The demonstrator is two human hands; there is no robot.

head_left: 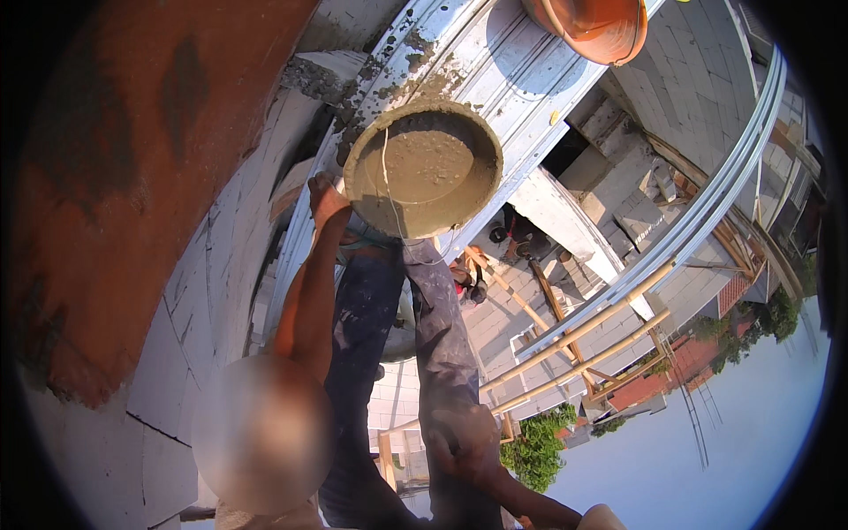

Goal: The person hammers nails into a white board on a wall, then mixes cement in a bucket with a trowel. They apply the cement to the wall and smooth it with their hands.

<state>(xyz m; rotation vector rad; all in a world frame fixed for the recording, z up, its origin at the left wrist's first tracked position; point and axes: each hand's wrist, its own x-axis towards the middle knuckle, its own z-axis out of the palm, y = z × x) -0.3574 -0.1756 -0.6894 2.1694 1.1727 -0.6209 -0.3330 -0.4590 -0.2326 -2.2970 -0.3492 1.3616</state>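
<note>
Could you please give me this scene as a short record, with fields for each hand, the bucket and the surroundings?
Left hand: at the left rim of the mortar bucket; finger grip unclear
Right hand: against the right trouser leg, away from the bucket
Bucket contents: wet, grey-brown mix
Bucket handle: thin, pale strand across the mouth
Surface: pale ribbed platform, splashed with mortar
Second container: orange, at the top edge, partly out of view
Right side: bamboo poles, greenery, sky
</note>
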